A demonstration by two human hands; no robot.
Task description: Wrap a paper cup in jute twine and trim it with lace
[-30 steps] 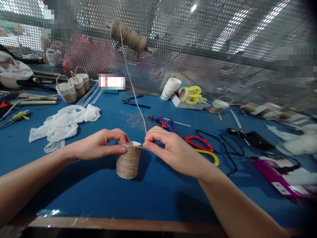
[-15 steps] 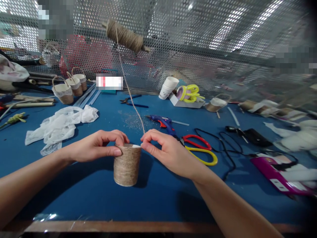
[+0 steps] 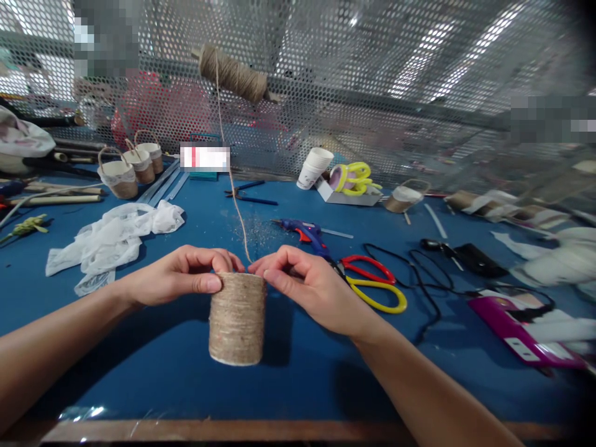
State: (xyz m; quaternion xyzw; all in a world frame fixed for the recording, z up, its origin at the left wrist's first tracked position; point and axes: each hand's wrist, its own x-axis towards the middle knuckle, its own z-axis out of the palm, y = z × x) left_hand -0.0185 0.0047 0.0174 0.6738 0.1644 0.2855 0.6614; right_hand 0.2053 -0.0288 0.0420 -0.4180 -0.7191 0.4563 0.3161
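Observation:
A cup wrapped in brown twine (image 3: 237, 318) stands on the blue table (image 3: 298, 372) in front of me. My left hand (image 3: 184, 273) grips its upper rim with thumb and fingers closed. My right hand (image 3: 302, 282) pinches the twine strand (image 3: 231, 180) right at the far side of the cup's rim. The strand runs up to a twine spool (image 3: 231, 74) mounted on the perforated metal screen.
Red and yellow scissors (image 3: 372, 287), a blue glue gun (image 3: 305, 231) and black cable lie to the right. White cloth (image 3: 114, 233) lies to the left, small twine baskets (image 3: 121, 177) behind it. White paper cups (image 3: 315, 166) and pliers (image 3: 246, 192) lie further back.
The cup has tipped its top away from me, hiding the white opening. My right hand carried the twine leftward along the far side of the rim.

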